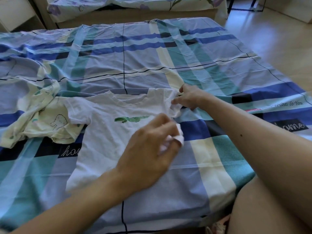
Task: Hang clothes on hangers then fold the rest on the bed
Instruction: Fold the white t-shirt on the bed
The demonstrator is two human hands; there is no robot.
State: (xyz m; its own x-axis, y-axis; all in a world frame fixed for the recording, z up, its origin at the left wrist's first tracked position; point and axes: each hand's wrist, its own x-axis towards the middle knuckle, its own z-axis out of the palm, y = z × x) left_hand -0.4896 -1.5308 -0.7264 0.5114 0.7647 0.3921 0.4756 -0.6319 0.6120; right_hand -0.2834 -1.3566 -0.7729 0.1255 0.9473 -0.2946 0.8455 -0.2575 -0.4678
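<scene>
A small white T-shirt (104, 132) with a green crocodile print lies face up on the blue checked bedsheet (168, 61). My right hand (189, 97) pinches its right sleeve at the shoulder. My left hand (148, 149) grips the shirt's right side edge, bunching white cloth between its fingers. A crumpled pale yellow garment (42, 119) with a line drawing lies just left of the shirt and touches its left sleeve.
The bed's right edge drops to a light wooden floor (278, 39). A second bed with a floral sheet (135, 5) stands behind. My bare leg (270, 208) is at the bed's near right corner.
</scene>
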